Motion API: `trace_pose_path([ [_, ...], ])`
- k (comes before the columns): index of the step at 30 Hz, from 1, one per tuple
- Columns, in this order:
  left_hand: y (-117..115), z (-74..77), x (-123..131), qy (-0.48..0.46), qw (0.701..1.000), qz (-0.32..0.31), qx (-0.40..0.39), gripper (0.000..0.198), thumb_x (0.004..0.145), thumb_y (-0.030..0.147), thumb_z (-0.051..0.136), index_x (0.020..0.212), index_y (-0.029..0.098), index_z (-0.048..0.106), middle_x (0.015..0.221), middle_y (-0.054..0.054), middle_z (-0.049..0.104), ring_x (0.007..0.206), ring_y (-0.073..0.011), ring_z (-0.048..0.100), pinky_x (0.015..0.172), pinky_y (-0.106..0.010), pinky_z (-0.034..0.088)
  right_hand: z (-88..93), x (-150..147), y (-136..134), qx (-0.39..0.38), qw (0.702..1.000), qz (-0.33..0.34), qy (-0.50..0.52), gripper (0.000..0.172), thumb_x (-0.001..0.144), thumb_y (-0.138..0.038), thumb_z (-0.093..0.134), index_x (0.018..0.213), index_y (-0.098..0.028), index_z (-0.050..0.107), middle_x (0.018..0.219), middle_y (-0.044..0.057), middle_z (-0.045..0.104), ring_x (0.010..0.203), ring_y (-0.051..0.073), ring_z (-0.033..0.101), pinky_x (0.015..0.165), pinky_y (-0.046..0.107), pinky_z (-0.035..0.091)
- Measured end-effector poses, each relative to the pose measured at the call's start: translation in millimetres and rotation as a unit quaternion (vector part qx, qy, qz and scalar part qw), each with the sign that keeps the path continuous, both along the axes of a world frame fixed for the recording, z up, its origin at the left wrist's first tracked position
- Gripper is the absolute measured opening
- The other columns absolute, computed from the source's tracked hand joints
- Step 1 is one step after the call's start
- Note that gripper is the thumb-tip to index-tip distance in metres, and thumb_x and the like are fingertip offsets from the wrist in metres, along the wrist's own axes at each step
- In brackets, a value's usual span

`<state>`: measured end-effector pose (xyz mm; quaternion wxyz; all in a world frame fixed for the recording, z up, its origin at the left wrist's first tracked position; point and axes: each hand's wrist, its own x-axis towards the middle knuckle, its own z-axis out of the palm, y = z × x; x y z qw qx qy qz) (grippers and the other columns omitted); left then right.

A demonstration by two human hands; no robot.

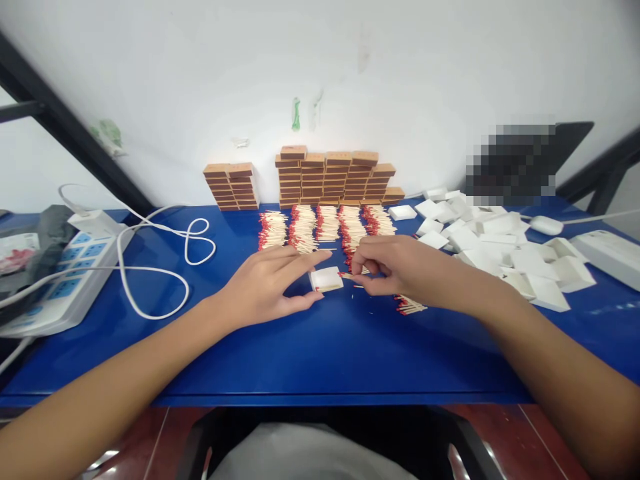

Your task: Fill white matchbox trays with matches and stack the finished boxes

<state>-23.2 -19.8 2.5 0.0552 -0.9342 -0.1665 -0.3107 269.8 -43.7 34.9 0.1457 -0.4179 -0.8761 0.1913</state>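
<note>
A small white matchbox tray [327, 278] rests on the blue table, with a match or so lying along its near side. My left hand [270, 283] grips the tray's left end, thumb at the near side and fingers at the far side. Just right of the tray, my right hand [395, 267] pinches matches [347, 275] between thumb and forefinger, their red heads pointing at the tray. How many it pinches I cannot tell. Behind both hands lie rows of red-headed matches [327, 223]. A smaller bunch of matches [410, 305] lies under the right wrist.
Stacked brown matchboxes [323, 177] stand against the wall, with another stack [231, 187] to their left. Loose white trays [493, 233] are heaped at the right. On the left are a power strip [75, 273] and a looping white cable [187, 287].
</note>
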Motion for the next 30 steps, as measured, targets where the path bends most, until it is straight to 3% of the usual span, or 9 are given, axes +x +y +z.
trace_pose_path([
  [7, -4, -0.7, 4, -0.012, 1.0, -0.012, -0.013, 0.053, 0.101, 0.036, 0.072, 0.149, 0.02, 0.055, 0.104, -0.007, 0.08, 0.093, -0.0219, 0.078, 0.084, -0.035, 0.064, -10.9, -18, -6, 0.042, 0.998, 0.022, 0.041, 0.004, 0.091, -0.018, 0.068, 0.089, -0.021, 0.067, 0.084, 0.0, 0.064, 0.071, 0.014, 0.056, 0.065, 0.027, 0.038],
  [18, -4, -2.3, 3, -0.003, 1.0, -0.018, -0.003, 0.057, 0.101, 0.037, 0.072, 0.154, 0.024, 0.054, 0.1, -0.005, 0.079, 0.091, -0.0208, 0.076, 0.085, -0.034, 0.064, -19.8, -23, -8, 0.094, 0.995, 0.042, 0.018, 0.008, 0.092, -0.011, 0.07, 0.091, -0.019, 0.068, 0.087, 0.001, 0.067, 0.072, 0.014, 0.061, 0.067, 0.026, 0.042],
  [30, -4, -4.6, 3, 0.0, 1.0, -0.015, -0.024, 0.061, 0.1, 0.035, 0.073, 0.156, 0.026, 0.053, 0.103, -0.006, 0.078, 0.092, -0.0208, 0.075, 0.087, -0.034, 0.063, -19.3, -28, -11, 0.077, 0.996, 0.038, -0.03, 0.01, 0.09, -0.009, 0.07, 0.089, -0.019, 0.069, 0.092, 0.003, 0.07, 0.077, 0.017, 0.065, 0.071, 0.028, 0.045],
])
